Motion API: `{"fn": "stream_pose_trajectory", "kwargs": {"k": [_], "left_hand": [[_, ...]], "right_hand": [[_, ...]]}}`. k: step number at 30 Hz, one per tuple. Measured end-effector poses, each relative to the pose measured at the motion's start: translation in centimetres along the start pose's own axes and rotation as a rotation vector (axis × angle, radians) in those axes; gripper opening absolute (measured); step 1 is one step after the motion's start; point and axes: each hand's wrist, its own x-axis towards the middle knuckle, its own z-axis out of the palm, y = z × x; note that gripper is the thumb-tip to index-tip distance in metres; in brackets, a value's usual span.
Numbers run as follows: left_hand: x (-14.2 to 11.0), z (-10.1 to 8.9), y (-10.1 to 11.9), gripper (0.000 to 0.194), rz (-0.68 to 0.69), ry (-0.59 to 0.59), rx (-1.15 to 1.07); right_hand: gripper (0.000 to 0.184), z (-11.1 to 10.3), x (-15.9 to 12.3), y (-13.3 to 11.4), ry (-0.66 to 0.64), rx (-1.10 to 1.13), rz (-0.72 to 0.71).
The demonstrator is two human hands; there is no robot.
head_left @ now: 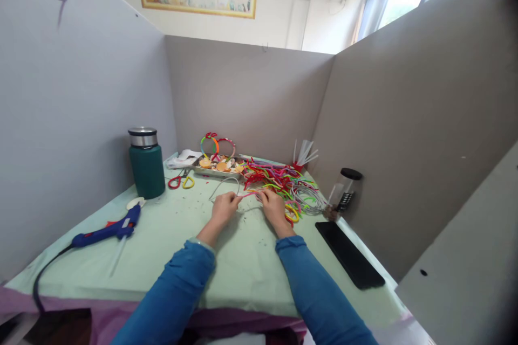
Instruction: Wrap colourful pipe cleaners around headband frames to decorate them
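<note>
My left hand [224, 208] and my right hand [272, 207] meet over the middle of the pale green table cover [170, 248], fingers curled in a pinch. Between them runs a thin pink pipe cleaner [250, 193], held at each end. A white headband [224, 184] arches up from the table just beyond my left hand; whether my fingers touch it is unclear. A heap of coloured pipe cleaners [279, 178] lies right behind my right hand. Both sleeves are blue.
A blue glue gun [109, 230] with its cord lies at the left. A green flask [145, 164], scissors [181, 180], a metal tray [216, 166] with decorated hoops, white headbands [309, 198], a clear jar [346, 188] and a black phone [348, 253] surround the hands. Partitions wall three sides.
</note>
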Motion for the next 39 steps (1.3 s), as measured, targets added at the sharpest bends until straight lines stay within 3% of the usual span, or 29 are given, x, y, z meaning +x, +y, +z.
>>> {"fn": "stream_pose_trajectory", "kwargs": {"k": [6, 12, 14, 18, 24, 28, 34, 39], "left_hand": [[0.2, 0.0, 0.0, 0.037, 0.004, -0.021, -0.051], [0.2, 0.2, -0.2, 0.029, 0.055, -0.106, -0.023], [0.2, 0.1, -0.1, 0.026, 0.018, -0.077, 0.011], [0.4, -0.3, -0.1, 0.024, -0.043, 0.044, 0.0], [0.3, -0.6, 0.0, 0.024, -0.05, 0.054, -0.138], [0.3, -0.4, -0.2, 0.025, -0.005, 0.05, -0.24], [0.2, 0.1, -0.2, 0.033, 0.081, -0.055, -0.255], [0.1, 0.3, 0.0, 0.028, 0.077, -0.114, -0.113]], "right_hand": [[0.026, 0.0, 0.1, 0.1, -0.021, -0.098, 0.017], [0.026, -0.1, 0.1, 0.1, 0.022, -0.154, 0.082], [0.026, 0.0, 0.1, 0.1, 0.017, -0.138, 0.08], [0.026, 0.1, 0.1, 0.2, 0.026, -0.036, -0.018], [0.025, -0.6, -0.1, -1.5, 0.114, 0.003, -0.185], [0.028, 0.1, -0.8, -3.8, 0.002, 0.103, -0.253], [0.025, 1.9, -0.8, -4.5, -0.048, 0.369, -0.03], [0.022, 2.1, -1.0, -4.1, -0.056, 0.379, -0.015]]}}
